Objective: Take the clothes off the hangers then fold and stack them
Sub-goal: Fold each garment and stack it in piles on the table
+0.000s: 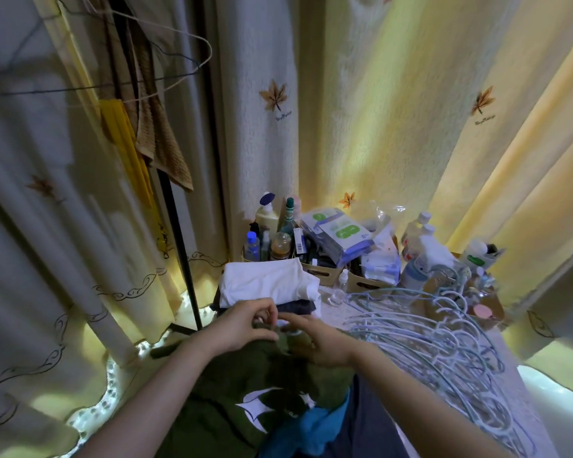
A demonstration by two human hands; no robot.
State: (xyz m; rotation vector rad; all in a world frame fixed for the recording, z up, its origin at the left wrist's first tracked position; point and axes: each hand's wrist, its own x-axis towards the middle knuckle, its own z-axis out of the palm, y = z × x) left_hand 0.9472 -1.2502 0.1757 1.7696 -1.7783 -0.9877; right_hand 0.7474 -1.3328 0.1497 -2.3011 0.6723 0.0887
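A dark green shirt (245,385) with a white print lies in front of me over a blue garment (315,431). My left hand (245,325) pinches the shirt's collar area with curled fingers. My right hand (321,342) rests on the same collar, fingers bent toward the left hand. Behind the hands sits a stack of folded clothes (268,289), white on top, dark ones beneath. A heap of pale blue empty hangers (444,338) lies to the right.
Bottles (268,233), packets and storage baskets (321,276) crowd the back of the surface. A black rack pole (179,246) stands at left with wire hangers (113,77), a brown towel and a yellow cloth on it. Curtains enclose the space.
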